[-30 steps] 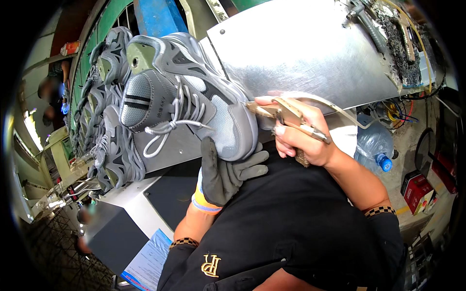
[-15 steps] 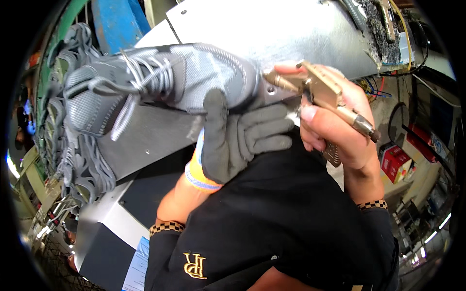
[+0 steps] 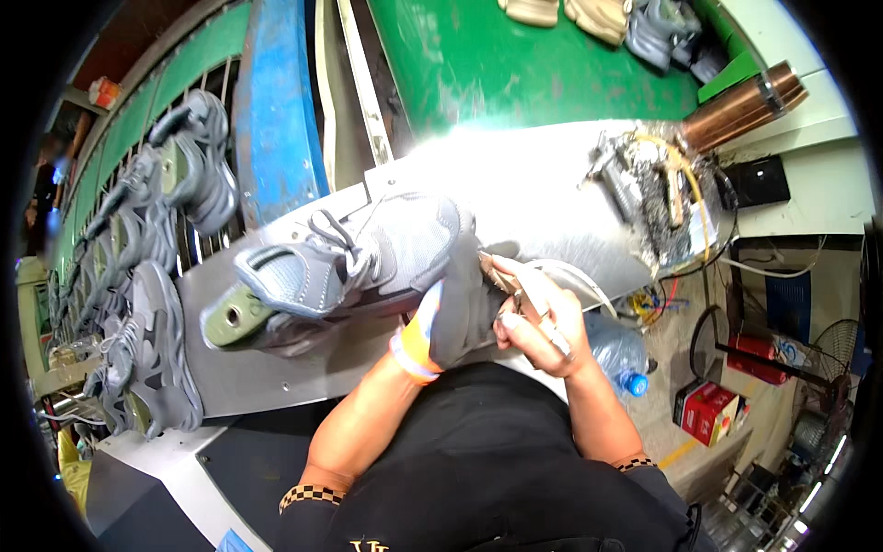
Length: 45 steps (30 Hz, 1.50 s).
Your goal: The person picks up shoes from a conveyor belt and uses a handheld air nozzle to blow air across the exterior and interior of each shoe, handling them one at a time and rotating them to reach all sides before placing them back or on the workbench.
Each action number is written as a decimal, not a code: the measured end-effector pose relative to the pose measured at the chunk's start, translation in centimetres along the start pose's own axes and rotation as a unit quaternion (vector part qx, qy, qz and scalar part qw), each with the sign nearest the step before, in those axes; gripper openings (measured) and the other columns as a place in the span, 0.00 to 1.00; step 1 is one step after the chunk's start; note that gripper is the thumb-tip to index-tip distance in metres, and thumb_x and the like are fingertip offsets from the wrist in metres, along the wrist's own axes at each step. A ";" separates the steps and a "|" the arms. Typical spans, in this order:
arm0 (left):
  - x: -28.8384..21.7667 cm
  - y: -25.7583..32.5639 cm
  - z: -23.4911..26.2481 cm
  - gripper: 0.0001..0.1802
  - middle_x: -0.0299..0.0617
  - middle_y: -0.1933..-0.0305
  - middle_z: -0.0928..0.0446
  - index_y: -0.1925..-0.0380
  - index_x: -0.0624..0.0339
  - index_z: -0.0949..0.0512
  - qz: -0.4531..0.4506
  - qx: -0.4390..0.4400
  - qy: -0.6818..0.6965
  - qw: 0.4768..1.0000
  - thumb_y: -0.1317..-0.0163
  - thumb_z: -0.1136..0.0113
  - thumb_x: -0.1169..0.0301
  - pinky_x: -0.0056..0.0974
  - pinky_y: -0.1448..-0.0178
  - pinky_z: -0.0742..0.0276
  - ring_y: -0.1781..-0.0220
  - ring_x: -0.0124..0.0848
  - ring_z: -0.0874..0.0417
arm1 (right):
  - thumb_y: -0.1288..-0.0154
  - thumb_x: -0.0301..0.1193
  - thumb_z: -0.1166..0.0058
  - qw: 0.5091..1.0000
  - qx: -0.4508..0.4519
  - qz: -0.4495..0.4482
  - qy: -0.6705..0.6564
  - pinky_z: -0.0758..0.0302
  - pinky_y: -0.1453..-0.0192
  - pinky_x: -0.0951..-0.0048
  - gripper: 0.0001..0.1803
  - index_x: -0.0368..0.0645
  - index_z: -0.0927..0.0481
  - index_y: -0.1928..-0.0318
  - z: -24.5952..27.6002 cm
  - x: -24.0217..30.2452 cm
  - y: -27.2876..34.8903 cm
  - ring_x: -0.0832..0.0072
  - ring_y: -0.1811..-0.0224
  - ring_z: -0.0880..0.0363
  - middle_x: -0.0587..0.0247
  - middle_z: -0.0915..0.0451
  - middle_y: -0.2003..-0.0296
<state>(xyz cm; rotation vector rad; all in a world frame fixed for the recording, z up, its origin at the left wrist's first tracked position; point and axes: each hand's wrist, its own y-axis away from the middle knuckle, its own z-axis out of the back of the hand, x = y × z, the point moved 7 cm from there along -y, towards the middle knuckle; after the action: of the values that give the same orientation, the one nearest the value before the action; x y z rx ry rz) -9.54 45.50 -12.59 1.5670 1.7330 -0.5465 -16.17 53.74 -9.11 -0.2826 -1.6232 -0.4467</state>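
Observation:
My left hand, in a grey glove with an orange cuff, grips the toe end of a grey sneaker that sits on an olive-green last. The sneaker lies on its side over a shiny metal work table. My right hand, bare, is shut on a metal hand tool whose tip touches the shoe's toe beside the glove.
Several grey sneakers on lasts hang along a rack at the left. A messy glue station sits at the table's right end, a copper cylinder beyond it. A plastic water bottle and a red box lie lower right.
The sneaker has turned from upright to lying on its side on the table. My right hand with the tool has come down against the toe. The view has tilted upward.

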 end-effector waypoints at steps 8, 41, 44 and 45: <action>-19.6 18.9 7.2 0.47 0.47 0.36 0.30 0.36 0.66 0.35 -0.087 -0.205 -0.774 0.592 0.54 0.24 0.61 0.37 0.33 0.33 0.35 0.37 0.28 | 0.39 0.32 0.46 0.967 -0.205 0.082 -0.123 0.26 0.71 0.74 0.37 0.26 0.42 0.33 10.1 1.2 -1.3 0.74 0.78 0.26 0.60 0.24 0.77; -40.4 -2.2 44.4 0.42 0.53 0.50 0.19 0.52 0.66 0.20 0.401 -0.355 -0.648 0.542 0.49 0.39 0.36 0.41 0.47 0.24 0.50 0.43 0.18 | 0.36 0.29 0.48 0.951 -0.271 0.094 -0.119 0.24 0.71 0.68 0.37 0.25 0.49 0.32 11.0 0.0 -1.0 0.70 0.77 0.26 0.55 0.27 0.78; -42.4 2.6 40.7 0.42 0.54 0.52 0.19 0.51 0.67 0.20 0.275 -0.430 -0.662 0.549 0.49 0.39 0.36 0.44 0.48 0.24 0.52 0.46 0.17 | 0.36 0.27 0.48 0.951 -0.263 0.093 -0.137 0.23 0.69 0.68 0.36 0.26 0.47 0.32 11.3 0.2 -1.6 0.70 0.75 0.25 0.56 0.26 0.76; -42.7 0.0 32.7 0.43 0.55 0.52 0.19 0.48 0.66 0.22 0.200 -0.382 -0.756 0.492 0.49 0.38 0.37 0.44 0.47 0.24 0.50 0.48 0.17 | 0.37 0.27 0.49 0.946 -0.272 0.100 -0.143 0.23 0.68 0.69 0.35 0.27 0.46 0.32 11.1 0.3 -1.4 0.70 0.74 0.25 0.56 0.25 0.75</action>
<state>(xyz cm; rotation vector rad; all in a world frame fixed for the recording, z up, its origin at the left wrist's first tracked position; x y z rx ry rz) -2.15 -6.69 -1.87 0.2740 0.0327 -0.4769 -26.70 57.44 -9.58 -0.9564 -1.7044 -0.7183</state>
